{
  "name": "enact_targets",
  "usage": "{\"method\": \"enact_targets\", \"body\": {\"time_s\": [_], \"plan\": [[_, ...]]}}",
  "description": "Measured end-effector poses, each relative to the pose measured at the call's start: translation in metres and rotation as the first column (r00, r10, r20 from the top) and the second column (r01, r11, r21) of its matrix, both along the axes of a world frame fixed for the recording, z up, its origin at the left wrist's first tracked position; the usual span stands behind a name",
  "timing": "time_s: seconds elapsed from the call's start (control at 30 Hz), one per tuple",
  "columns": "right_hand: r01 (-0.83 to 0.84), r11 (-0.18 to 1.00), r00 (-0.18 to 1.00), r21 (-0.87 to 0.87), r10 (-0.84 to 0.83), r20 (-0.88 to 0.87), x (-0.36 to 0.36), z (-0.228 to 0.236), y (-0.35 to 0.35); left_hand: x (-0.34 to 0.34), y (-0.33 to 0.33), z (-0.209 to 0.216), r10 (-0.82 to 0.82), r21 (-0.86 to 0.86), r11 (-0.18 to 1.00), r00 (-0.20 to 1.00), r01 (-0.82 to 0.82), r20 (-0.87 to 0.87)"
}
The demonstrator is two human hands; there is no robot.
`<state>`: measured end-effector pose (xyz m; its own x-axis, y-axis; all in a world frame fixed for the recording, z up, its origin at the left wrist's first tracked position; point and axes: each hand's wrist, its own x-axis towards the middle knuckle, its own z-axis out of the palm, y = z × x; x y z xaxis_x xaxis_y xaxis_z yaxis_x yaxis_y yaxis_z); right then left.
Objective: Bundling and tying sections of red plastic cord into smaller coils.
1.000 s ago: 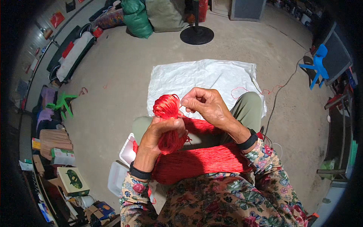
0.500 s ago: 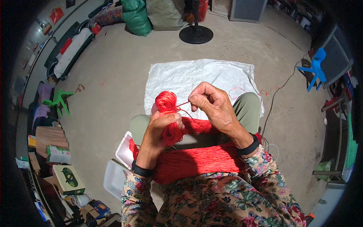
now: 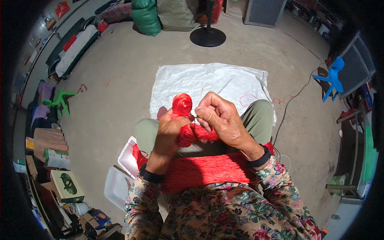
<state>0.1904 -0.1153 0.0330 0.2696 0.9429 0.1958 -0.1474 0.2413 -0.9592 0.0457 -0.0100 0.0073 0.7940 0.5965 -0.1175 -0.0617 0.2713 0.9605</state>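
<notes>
My left hand (image 3: 167, 130) is closed round the waist of a bundle of shiny red cord (image 3: 182, 105). The bundle's rounded, coiled top rises above the thumb, and its lower part hangs below. Close beside it on the right, my right hand (image 3: 224, 120) pinches thumb against forefinger on a thin strand of red cord running from the bundle's middle. Little of that strand shows between the fingers. A thick hank of long red cords (image 3: 208, 174) lies across my lap beneath both wrists, with more red cord (image 3: 205, 133) between my knees.
A white woven sheet (image 3: 180, 80) lies on the floor ahead. Two pale plastic tubs (image 3: 117, 188) stand by my left leg. Boxes (image 3: 68, 186) crowd the left side. Farther off are a green stool (image 3: 60, 100), a blue chair (image 3: 333, 78) and a black round stand base (image 3: 208, 37).
The bundle has turned more upright in my left hand. My right hand has moved slightly left and down, closer to the bundle, so less of the strand shows.
</notes>
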Motion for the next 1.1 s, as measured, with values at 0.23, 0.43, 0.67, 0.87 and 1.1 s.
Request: {"method": "enact_targets", "body": {"time_s": [0.23,0.43,0.67,0.87,1.1], "plan": [[0.046,0.995,0.981,-0.084,-0.03,0.189,0.005,-0.025,0.001,0.002,0.01,-0.008,0.044,0.019,0.999,0.998,-0.043,-0.044],[0.001,0.984,0.988,-0.18,0.027,0.151,0.017,-0.043,0.009,-0.002,0.01,-0.01,0.013,-0.085,0.996,0.989,-0.026,-0.15],[-0.021,0.979,0.994,-0.202,0.042,0.099,0.013,-0.046,0.013,0.0,0.007,0.0,0.063,-0.129,0.988,0.988,-0.082,-0.144],[-0.137,0.947,0.946,-0.292,0.212,0.244,0.008,-0.053,0.022,-0.011,0.006,0.01,0.114,-0.139,0.982,0.986,-0.131,-0.124],[-0.062,0.996,0.869,-0.06,0.084,0.488,-0.002,-0.039,0.025,-0.056,0.023,0.007,0.188,-0.169,0.956,0.944,-0.239,-0.272]]}}
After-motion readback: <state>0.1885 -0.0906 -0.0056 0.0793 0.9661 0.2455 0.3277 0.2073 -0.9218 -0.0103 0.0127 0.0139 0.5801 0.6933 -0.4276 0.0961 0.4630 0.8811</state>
